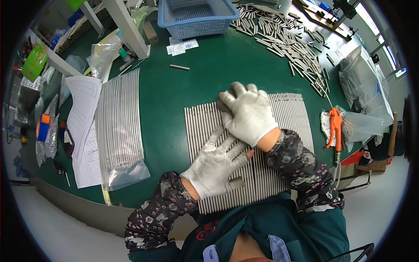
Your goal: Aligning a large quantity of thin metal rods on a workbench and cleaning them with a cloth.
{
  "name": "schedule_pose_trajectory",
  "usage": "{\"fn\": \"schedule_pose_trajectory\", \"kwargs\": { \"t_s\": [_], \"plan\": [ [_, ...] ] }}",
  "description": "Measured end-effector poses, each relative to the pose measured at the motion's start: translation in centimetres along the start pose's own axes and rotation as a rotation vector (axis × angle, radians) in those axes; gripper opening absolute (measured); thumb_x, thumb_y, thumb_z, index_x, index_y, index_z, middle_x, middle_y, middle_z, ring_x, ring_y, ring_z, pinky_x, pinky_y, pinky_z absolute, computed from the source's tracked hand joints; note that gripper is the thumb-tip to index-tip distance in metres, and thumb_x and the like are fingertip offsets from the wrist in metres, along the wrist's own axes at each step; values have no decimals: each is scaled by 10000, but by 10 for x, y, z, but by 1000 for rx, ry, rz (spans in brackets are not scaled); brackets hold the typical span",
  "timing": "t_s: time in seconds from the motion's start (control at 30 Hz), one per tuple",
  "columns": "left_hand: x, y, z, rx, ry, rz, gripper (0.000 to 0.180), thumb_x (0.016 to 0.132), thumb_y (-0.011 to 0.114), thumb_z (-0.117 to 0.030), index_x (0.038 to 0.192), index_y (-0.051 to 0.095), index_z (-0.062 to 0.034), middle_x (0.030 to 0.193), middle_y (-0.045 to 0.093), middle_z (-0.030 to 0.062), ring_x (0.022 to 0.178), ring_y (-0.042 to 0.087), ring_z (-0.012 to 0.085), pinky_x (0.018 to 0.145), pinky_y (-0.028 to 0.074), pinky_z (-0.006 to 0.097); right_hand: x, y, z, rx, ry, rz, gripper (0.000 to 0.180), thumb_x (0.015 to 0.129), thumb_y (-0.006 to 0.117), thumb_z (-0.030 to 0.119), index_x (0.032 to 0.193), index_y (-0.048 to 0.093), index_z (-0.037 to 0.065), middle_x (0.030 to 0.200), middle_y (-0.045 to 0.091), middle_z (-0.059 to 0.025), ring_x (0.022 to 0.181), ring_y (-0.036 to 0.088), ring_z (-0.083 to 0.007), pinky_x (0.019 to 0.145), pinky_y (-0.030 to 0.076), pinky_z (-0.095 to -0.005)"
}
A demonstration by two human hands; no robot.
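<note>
Long thin metal rods (283, 175) lie side by side in a flat, wide layer on the green table in front of me. My left hand (214, 169), in a whitish glove with grey smudges, rests on the rods with its fingers spread. Just beyond it, my right hand (249, 111), gloved the same way, is over the far part of the layer. Its fingers bend downward and its fingertips are mostly hidden, so whatever they hold does not show. A thin seam runs through the layer near my left fingertips.
Left of the layer lies a clear bag of long rods (120, 118), beside paper sheets (83, 105). A blue basket (198, 24) stands at the back. Many short metal pins (286, 41) are heaped back right. An orange air gun (334, 126) lies at the right. One pin (179, 67) lies alone.
</note>
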State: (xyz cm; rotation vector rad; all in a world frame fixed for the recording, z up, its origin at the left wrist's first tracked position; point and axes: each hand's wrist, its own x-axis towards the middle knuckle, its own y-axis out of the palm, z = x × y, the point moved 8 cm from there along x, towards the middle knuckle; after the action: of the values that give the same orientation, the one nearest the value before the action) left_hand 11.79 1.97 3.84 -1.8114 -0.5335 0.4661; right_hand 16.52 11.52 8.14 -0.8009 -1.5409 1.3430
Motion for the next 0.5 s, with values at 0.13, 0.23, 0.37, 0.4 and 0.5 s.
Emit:
{"fn": "schedule_pose_trajectory", "kwargs": {
  "t_s": [0.13,0.23,0.37,0.4,0.5],
  "plan": [
    [-2,0,-2,48,-1,-73,662,838,505,-598,1339,511,-166,1452,417,58,1410,264,233,1176,86,539,3,-15,-50,-132,215,36,287,819,591,273,1022,703,105,1058,640,-136,956,593,-311,821,480,-440],
    [0,-2,-3,-22,8,-96,697,747,603,-575,1301,534,-157,1376,466,92,1351,349,276,1157,130,575,10,-10,0,98,27,-14,313,832,579,285,1058,692,101,1075,635,-140,986,585,-310,843,478,-442],
    [-1,-10,-3,-77,5,-94,675,803,552,-586,1295,552,-123,1380,471,66,1340,361,242,1172,127,533,11,5,13,20,-18,37,321,843,577,303,1084,681,119,1049,642,-119,964,596,-295,831,476,-431],
    [-4,-5,-1,-78,-22,-95,675,803,552,-586,1295,552,-123,1380,471,66,1340,361,242,1172,127,533,15,5,-3,-43,60,112,315,847,574,305,1079,683,122,1046,644,-113,966,594,-289,826,474,-429],
    [-3,-6,-5,-47,42,-223,673,762,602,-545,1286,546,-127,1334,499,100,1310,400,286,1152,168,561,16,-7,-8,-50,62,53,291,841,582,295,1050,683,119,1056,635,-110,962,595,-289,813,472,-431]
  ]
}}
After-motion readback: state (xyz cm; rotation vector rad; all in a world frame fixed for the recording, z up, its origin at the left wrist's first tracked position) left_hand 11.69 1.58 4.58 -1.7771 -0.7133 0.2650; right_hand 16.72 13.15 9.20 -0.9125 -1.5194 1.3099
